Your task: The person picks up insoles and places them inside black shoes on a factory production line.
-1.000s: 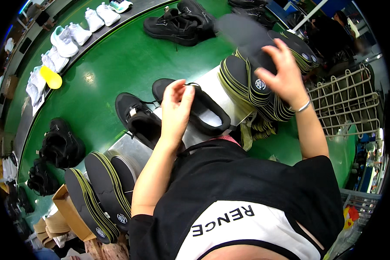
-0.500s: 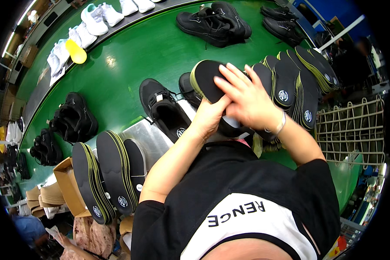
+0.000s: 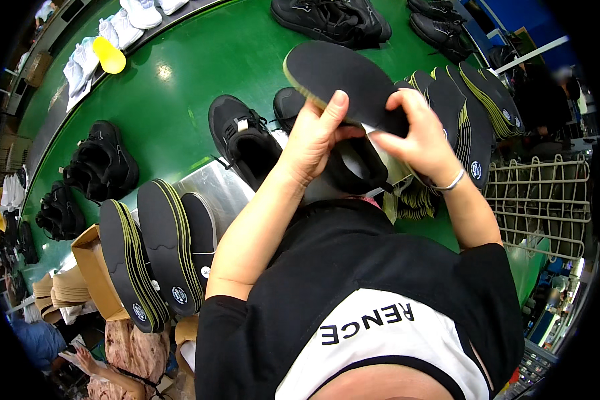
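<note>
A black insole (image 3: 343, 70) with a yellow-green edge is raised above the bench, tilted, between my two hands. My left hand (image 3: 313, 137) grips its near edge, thumb on top and fingers underneath. At the insole's right end, my right hand (image 3: 423, 140) pinches it with curled fingers. A small white piece shows under the insole between the hands; I cannot tell what it is. Directly below stands a black shoe (image 3: 360, 170), partly hidden by my hands and the insole. Its mate, another black shoe (image 3: 241, 140), sits to the left of it.
Stacked insoles (image 3: 470, 127) lie on the right, beside a wire rack (image 3: 540, 207). More insole stacks (image 3: 170, 247) are at lower left, next to a cardboard box (image 3: 97, 273). Black shoes (image 3: 103, 163) and white shoes (image 3: 123, 30) stand along the green bench (image 3: 173, 100). Another person's hand (image 3: 87, 360) shows at lower left.
The insole has turned and moved up and right, showing more of its flat face. My right hand has gone from lying flat across it to pinching its right end.
</note>
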The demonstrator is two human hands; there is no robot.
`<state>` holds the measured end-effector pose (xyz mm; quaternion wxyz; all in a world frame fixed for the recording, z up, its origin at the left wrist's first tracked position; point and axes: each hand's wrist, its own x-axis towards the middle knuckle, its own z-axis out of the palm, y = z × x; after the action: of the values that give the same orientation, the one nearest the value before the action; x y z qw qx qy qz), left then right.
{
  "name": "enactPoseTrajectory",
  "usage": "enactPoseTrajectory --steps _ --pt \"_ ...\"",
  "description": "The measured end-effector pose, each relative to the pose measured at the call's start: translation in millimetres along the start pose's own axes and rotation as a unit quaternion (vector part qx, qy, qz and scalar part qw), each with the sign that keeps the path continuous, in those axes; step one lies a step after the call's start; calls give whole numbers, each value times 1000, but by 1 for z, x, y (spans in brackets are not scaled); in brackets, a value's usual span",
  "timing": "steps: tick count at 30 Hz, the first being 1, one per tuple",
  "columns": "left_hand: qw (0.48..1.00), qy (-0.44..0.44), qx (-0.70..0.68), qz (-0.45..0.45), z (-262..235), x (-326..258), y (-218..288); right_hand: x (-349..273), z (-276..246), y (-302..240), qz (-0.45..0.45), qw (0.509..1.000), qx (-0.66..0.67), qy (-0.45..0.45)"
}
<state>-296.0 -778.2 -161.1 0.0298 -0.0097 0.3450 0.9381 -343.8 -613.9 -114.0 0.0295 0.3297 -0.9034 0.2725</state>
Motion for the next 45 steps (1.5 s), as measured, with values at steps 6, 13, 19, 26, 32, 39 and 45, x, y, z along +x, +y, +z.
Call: enactPoseTrajectory --steps 6,13,19,26,32,39,45 --pt "651 37 707 273 -29 10 -32 -27 -46 21 187 928 281 -155" --pt "728 134 640 206 -50 34 -55 -51 -40 24 281 855 244 -363" --pt "715 171 646 207 -64 40 -60 -15 25 22 174 910 23 -375" --pt "722 210 644 144 -56 31 -60 -4 95 16 -69 929 -260 -254" --pt "768 253 569 153 -60 46 -102 -21 68 35 -2 891 -278 -358" --pt "764 249 577 147 -60 47 -97 -56 22 62 -22 892 -295 -341" --pt "781 235 556 161 -66 46 -93 -49 15 45 -13 912 -235 -338"
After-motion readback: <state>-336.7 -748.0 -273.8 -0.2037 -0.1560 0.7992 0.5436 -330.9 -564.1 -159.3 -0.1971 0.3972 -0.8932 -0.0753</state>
